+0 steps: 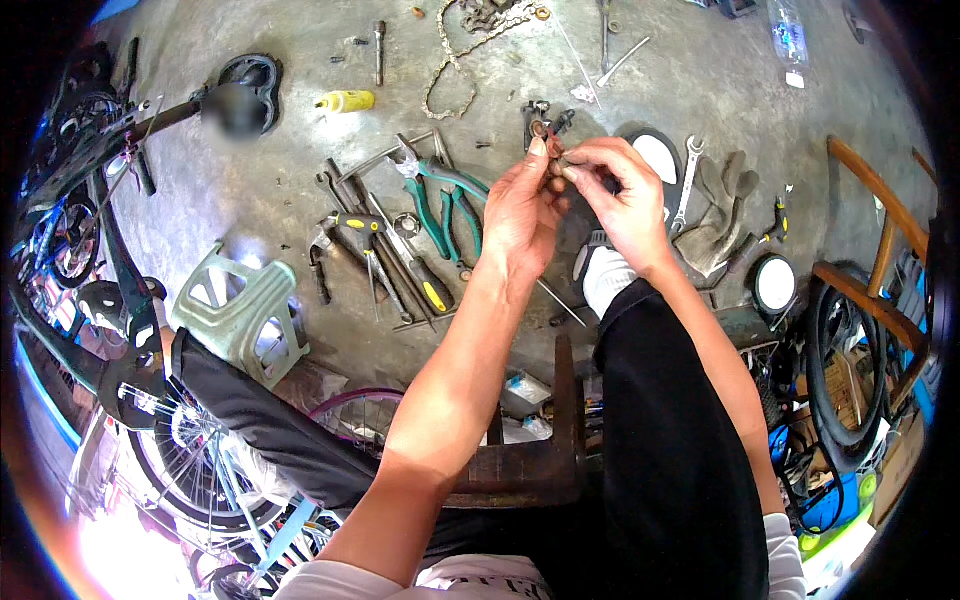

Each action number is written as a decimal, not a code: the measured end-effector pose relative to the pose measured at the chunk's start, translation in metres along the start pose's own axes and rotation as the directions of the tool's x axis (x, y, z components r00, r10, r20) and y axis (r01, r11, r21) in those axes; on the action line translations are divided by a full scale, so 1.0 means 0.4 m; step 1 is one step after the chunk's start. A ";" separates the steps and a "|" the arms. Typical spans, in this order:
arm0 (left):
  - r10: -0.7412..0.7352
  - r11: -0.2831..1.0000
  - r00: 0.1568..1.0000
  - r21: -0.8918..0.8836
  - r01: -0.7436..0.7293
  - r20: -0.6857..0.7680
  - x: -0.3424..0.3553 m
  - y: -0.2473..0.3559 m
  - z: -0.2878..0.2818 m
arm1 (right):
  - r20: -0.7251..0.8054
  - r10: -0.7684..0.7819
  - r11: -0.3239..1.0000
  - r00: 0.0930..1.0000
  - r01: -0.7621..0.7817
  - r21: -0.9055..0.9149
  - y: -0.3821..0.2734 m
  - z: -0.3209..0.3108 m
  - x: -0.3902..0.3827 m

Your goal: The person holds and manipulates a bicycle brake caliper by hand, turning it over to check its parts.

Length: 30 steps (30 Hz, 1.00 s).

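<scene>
Head view, small part (556, 168), between left hand (522, 208) and right hand (626, 190)

Floor (330, 30): grey concrete, darkly stained in places.
Far side: bicycle chain (500, 29), loosely looped; yellow bottle (350, 101) on its side; clear plastic bottle (789, 45).
Middle-left: green-handled pliers (412, 184), screwdriver (434, 288) with yellow-and-black handle, other tools (355, 222) bunched close together, some overlapping.
Right: wrench (688, 180), just beside soiled grey gloves (710, 230); black-rimmed white disc (774, 284).
Left: pale green plastic stool (227, 315).
</scene>
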<state>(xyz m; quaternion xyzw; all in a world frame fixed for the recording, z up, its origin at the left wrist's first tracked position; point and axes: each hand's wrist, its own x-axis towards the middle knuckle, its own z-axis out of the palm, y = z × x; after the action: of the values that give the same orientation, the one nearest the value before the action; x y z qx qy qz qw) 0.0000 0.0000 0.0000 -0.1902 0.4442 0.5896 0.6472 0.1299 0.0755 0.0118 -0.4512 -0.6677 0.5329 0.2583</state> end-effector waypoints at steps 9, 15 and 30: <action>0.012 0.998 0.999 0.057 -0.009 -0.049 0.004 0.003 0.007 | 0.020 -0.012 0.997 1.000 0.013 -0.076 -0.025 0.000 -0.005; 0.009 0.997 0.999 0.072 -0.006 -0.049 0.002 0.006 0.009 | 0.028 0.000 0.999 1.000 0.001 -0.039 -0.023 0.005 -0.004; 0.196 0.917 0.977 0.369 -0.152 -0.085 -0.027 -0.009 0.064 | 0.004 0.270 0.906 0.963 -0.255 0.338 0.004 -0.015 0.000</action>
<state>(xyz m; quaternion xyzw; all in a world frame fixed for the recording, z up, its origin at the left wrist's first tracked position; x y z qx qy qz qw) 0.0132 0.0127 0.0213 -0.0631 0.5981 0.5409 0.5879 0.1352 0.0784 0.0122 -0.4977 -0.4948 0.6586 0.2715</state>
